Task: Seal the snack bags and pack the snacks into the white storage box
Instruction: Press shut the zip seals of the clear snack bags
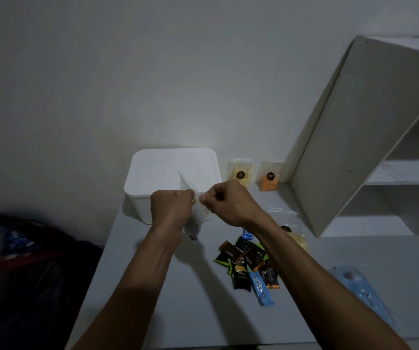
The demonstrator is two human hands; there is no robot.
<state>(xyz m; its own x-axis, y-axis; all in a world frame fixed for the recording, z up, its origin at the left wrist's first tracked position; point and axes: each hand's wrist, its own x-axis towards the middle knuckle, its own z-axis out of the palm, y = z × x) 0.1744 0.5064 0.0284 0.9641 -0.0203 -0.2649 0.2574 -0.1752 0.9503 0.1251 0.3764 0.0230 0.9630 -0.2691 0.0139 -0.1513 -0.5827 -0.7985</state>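
A clear snack bag (193,195) hangs upright in front of the white storage box (153,173). My left hand (172,207) and my right hand (225,202) pinch its top edge from either side, fingers curled. Dark contents show at the bag's bottom, below my left wrist. The box stands open at the table's far left, by the wall.
Two bags, one yellow (241,172) and one orange (269,176), lean on the wall right of the box. Another clear bag (290,229) lies beside a pile of small wrapped snacks (247,263). A blue packet (362,290) lies at right. A white shelf unit (355,137) stands far right.
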